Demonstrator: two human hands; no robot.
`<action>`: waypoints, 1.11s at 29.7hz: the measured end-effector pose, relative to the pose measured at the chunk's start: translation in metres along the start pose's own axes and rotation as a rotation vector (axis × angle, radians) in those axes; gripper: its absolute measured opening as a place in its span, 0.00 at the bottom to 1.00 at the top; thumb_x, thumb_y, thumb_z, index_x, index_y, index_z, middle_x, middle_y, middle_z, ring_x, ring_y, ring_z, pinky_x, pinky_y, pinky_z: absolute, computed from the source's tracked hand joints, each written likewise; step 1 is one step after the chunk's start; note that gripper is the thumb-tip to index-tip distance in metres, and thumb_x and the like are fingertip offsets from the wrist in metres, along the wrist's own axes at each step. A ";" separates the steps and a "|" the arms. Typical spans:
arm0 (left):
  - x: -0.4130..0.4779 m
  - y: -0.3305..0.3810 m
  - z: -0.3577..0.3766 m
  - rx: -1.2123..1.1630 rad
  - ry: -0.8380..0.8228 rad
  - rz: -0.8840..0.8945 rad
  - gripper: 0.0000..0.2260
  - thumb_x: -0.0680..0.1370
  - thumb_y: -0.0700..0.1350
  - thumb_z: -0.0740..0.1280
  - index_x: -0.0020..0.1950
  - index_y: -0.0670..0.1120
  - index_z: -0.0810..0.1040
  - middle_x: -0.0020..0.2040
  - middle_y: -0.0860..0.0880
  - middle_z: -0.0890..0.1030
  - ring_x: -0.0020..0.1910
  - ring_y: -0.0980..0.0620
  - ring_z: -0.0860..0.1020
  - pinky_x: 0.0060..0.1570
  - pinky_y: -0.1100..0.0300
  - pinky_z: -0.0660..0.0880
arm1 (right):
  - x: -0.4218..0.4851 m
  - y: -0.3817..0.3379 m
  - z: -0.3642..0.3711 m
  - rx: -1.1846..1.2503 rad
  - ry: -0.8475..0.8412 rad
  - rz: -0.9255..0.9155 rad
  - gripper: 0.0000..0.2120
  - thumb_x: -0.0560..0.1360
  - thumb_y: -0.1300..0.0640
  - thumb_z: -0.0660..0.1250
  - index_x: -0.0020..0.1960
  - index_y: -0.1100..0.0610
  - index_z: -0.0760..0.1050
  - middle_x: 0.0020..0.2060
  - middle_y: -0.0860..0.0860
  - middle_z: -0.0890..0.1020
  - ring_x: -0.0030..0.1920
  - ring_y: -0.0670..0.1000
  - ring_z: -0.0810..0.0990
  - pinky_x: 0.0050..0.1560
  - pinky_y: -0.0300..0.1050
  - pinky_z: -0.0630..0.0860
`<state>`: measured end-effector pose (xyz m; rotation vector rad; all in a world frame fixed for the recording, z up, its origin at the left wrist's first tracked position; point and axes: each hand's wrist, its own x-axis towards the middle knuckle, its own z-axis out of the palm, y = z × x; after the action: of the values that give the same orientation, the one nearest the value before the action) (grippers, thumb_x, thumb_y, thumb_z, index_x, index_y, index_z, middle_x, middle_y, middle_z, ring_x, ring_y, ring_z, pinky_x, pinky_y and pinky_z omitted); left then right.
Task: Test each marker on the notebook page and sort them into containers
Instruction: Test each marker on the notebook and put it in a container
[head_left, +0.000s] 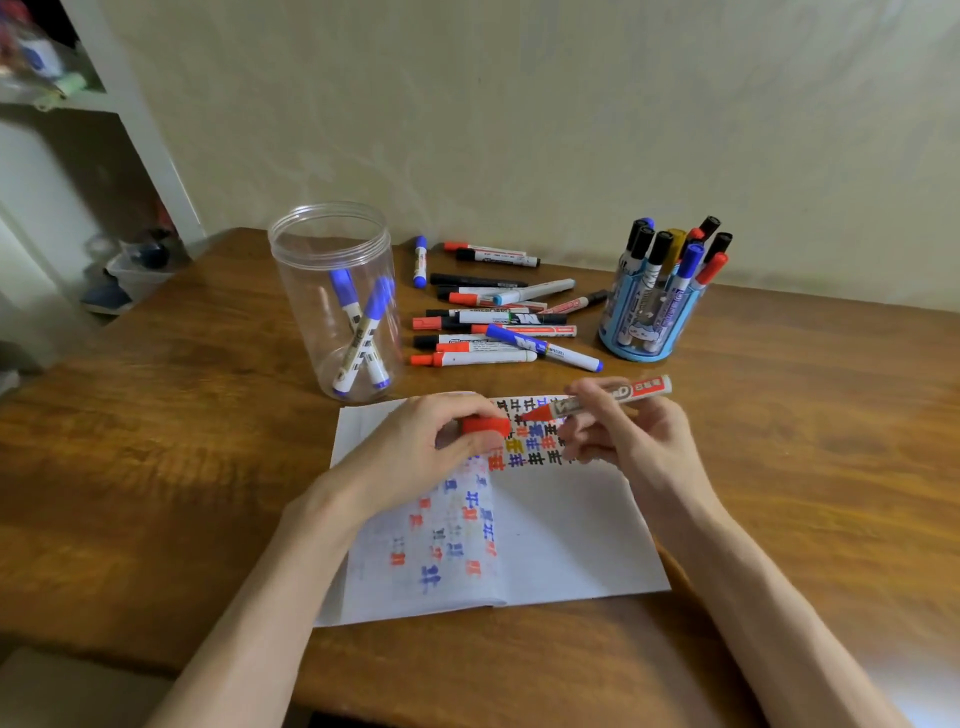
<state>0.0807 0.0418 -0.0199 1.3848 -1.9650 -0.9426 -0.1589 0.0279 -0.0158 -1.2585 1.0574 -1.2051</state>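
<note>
Table: brown wooden tabletop (779, 426), everything sits on it.
Notebook: white paper notebook (571, 535) lying open right in front of you, flat. Right page has rows of red, blue, black and yellow test marks along its far edge. Left page shows fainter marks.
Your left hand: left hand (410, 452) over the left page, fingers curled, pinching a red plastic marker cap (485, 427). Cap is off the marker, just beside its tip, not touching.
Your right hand: right hand (623, 436) over the far right of the page, fingers wrapped round the barrel of a grey-bodied red marker (602, 401).
Marker location: held above the far edge of the right page. Can't tell if the tip touches paper.
Marker axis: runs roughly left-right, slightly tilted. Bare red tip points left and a bit down, at the cap. Red-labelled butt end sticks out right past your fingers.
Jar: clear plastic round jar (328, 228), no lid, upright, just beyond the notebook's left corner. Holds two blue-capped white markers (363, 322), crossed, leaning, caps up.
Loose pile: uncapped-none-visible heap of red, black and blue markers (498, 322) lying flat between jar and holder, mostly left-right, caps mostly left.
Holder: light blue round pen holder (639, 332), upright, far right. Packed with standing markers, black, blue and red caps up.
</note>
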 end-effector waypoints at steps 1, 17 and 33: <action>-0.001 -0.004 -0.002 0.010 -0.008 -0.017 0.11 0.80 0.51 0.69 0.63 0.59 0.80 0.61 0.65 0.78 0.61 0.66 0.77 0.52 0.67 0.80 | -0.002 0.000 0.001 -0.015 -0.006 0.012 0.12 0.81 0.53 0.71 0.52 0.63 0.83 0.38 0.60 0.86 0.36 0.56 0.84 0.40 0.47 0.80; -0.005 -0.023 -0.009 0.098 0.058 -0.002 0.10 0.81 0.53 0.68 0.61 0.62 0.80 0.59 0.65 0.80 0.57 0.66 0.77 0.48 0.74 0.74 | -0.018 0.013 0.038 -0.478 0.032 -0.082 0.11 0.79 0.56 0.74 0.38 0.53 0.83 0.32 0.44 0.86 0.30 0.42 0.82 0.35 0.35 0.76; -0.007 -0.020 -0.006 0.123 0.129 0.024 0.12 0.79 0.56 0.70 0.62 0.64 0.77 0.49 0.74 0.73 0.51 0.69 0.77 0.42 0.76 0.74 | -0.021 0.015 0.040 -0.559 0.007 -0.140 0.08 0.78 0.53 0.76 0.39 0.48 0.84 0.35 0.40 0.86 0.35 0.45 0.86 0.38 0.43 0.83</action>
<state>0.0986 0.0421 -0.0322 1.4477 -1.9653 -0.7137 -0.1200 0.0522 -0.0296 -1.7792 1.3871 -1.0477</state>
